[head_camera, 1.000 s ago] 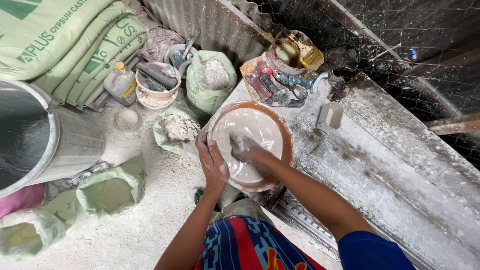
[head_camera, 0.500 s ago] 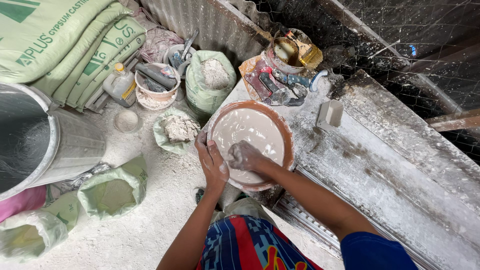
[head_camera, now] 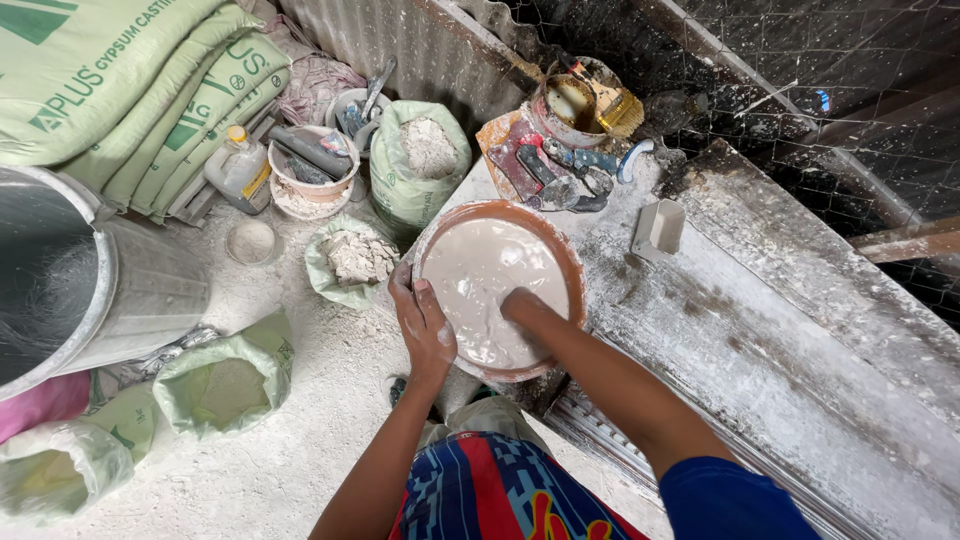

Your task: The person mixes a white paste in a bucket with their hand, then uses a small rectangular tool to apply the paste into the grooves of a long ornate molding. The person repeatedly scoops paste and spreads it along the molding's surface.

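The step in hand looks like mixing by hand: the right hand is sunk into pale wet plaster in a round orange-brown bowl, so whether its fingers are spread or closed cannot be told. The left hand clasps the bowl's near-left rim, thumb over the edge, steadying it. The bowl sits at the near-left corner of a dusty white workbench, partly overhanging its edge. The next move probably calls for a firm hold on that rim while the slurry is worked smooth, since the bowl could tip off the corner

At the top left lie stacked pale green sacks with dark green lettering. Open green bags of white powder stand beside the bench's far-left corner, with a yellow-capped plastic bottle by the sacks. A small grey tray rests on the bench beyond the bowl
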`<state>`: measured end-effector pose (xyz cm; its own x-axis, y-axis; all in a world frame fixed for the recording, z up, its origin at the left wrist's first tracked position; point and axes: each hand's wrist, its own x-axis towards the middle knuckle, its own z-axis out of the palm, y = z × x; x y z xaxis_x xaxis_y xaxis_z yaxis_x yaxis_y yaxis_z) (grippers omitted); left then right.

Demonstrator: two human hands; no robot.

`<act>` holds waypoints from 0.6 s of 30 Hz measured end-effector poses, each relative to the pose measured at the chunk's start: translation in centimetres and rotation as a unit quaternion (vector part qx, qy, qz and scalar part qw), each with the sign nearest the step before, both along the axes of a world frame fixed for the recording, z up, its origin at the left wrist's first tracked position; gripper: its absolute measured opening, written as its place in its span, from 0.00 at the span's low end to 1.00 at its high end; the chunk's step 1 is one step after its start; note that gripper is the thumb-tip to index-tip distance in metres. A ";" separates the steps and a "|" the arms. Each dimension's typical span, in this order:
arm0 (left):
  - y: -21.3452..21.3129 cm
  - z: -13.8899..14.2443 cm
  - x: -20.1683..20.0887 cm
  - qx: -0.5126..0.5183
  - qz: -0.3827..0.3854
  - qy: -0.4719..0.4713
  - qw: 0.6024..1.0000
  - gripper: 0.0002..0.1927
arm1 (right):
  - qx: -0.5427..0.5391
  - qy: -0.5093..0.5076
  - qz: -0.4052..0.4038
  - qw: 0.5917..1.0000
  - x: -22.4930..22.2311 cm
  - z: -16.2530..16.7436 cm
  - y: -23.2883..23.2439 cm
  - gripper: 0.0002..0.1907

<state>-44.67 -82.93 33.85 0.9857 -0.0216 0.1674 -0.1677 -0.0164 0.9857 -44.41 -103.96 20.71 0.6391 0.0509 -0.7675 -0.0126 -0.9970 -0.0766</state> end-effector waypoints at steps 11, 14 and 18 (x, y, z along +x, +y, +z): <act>0.0 0.1 0.0 -0.002 0.008 -0.005 1.000 0.32 | 0.110 -0.052 -0.067 0.990 -0.6 1.2 0.1 0.19; 0.0 0.2 0.1 -0.001 0.003 0.025 1.000 0.32 | 0.167 -0.101 -0.100 0.976 0.3 2.2 -1.1 0.19; 0.1 0.6 0.1 -0.014 -0.007 0.033 0.999 0.32 | 0.165 -0.088 -0.084 0.979 1.5 2.9 -2.5 0.20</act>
<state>-44.56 -82.88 34.41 0.9942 -0.0325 0.1026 -0.1022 0.0140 0.9947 -42.91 -106.51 23.66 0.7803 0.1600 -0.6045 -0.1317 -0.9030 -0.4089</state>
